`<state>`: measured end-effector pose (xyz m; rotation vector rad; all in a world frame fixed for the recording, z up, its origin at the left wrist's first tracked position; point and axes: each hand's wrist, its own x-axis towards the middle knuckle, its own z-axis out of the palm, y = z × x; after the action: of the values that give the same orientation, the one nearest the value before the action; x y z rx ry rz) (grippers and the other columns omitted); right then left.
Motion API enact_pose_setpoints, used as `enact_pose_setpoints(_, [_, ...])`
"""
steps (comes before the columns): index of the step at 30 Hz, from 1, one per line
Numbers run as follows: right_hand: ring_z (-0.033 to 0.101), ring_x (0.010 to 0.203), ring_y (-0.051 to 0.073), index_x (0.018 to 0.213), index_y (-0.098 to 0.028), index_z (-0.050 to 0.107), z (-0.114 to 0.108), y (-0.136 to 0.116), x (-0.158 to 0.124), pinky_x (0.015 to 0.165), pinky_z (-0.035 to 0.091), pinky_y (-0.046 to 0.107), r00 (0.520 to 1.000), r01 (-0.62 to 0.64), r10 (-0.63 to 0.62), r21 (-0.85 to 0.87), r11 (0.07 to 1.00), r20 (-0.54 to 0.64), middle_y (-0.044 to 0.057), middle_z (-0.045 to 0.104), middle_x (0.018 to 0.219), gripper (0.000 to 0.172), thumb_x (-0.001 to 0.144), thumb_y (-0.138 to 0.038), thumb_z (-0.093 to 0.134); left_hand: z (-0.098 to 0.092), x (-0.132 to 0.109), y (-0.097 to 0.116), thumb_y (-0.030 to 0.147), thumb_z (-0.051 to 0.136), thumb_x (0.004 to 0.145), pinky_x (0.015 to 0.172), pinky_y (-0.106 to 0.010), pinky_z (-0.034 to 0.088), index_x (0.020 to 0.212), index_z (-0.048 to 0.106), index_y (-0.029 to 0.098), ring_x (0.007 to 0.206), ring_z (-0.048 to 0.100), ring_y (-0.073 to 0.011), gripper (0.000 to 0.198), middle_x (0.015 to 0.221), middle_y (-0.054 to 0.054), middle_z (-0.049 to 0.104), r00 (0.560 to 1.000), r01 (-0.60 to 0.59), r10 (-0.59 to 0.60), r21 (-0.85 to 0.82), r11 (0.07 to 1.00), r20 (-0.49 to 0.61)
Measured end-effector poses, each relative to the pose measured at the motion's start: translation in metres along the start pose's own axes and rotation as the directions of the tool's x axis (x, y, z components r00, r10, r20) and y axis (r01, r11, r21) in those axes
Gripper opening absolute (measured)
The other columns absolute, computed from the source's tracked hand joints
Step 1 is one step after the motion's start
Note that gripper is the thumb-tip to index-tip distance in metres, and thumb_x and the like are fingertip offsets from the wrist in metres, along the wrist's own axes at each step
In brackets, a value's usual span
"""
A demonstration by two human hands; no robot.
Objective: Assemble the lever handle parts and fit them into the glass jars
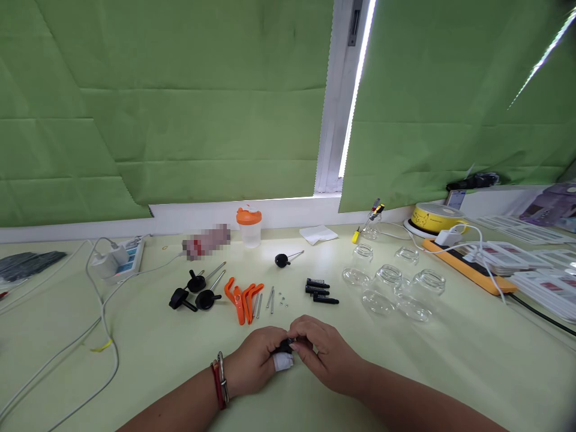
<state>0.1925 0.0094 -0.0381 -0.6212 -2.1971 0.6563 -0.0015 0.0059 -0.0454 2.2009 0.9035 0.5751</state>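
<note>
My left hand [257, 361] is closed around a small black part [283, 347], mostly hidden by the fingers. White wrapping [283, 361] covers one of its digits. Pinched against the same part's right end are the fingertips of my right hand [327, 354]; whether they hold another tiny piece I cannot make out. Just beyond my hands lie orange plastic levers [238, 305], long screws [270, 299] and several tiny metal nuts [282, 299]. Black plunger-like pieces [324, 300], one with a spring [318, 281], rest to the right.
Black round caps with metal rods [206, 299] lie at left; another [282, 260] sits farther back. Clear glass jars [378, 294] stand at right, near an orange power strip [463, 267]. An orange-lidded cup [249, 228] stands by the wall. White cables [102, 306] cross the left side.
</note>
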Motion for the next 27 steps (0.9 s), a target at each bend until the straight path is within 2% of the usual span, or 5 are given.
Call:
enact_pose_setpoints(5, [0.054, 0.083, 0.014, 0.101, -0.021, 0.052, 0.0002, 0.0018, 0.0008, 0.071, 0.046, 0.026, 1.0, 0.022, -0.022, -0.001, 1.0, -0.012, 0.005, 0.058, 0.091, 0.017, 0.087, -0.015, 0.043, 0.0012, 0.0013, -0.0031, 0.03, 0.049, 0.086, 0.072, -0.025, 0.043, 0.091, 0.059, 0.018, 0.077, 0.054, -0.0159, 0.016, 0.087, -0.002, 0.063, 0.999, 0.037, -0.037, 0.009, 0.999, -0.02])
enact_pose_setpoints(27, [0.054, 0.082, 0.013, 0.093, -0.019, 0.055, 0.0019, 0.0086, 0.0006, 0.074, 0.047, 0.025, 0.999, 0.034, -0.034, -0.006, 0.999, 0.019, 0.007, 0.055, 0.095, 0.015, 0.086, -0.012, 0.043, -0.0006, 0.0038, -0.001, 0.027, 0.049, 0.085, 0.071, -0.024, 0.043, 0.087, 0.057, 0.017, 0.076, 0.053, -0.0146, 0.013, 0.083, -0.001, 0.06, 0.998, 0.054, -0.055, -0.026, 0.998, -0.019])
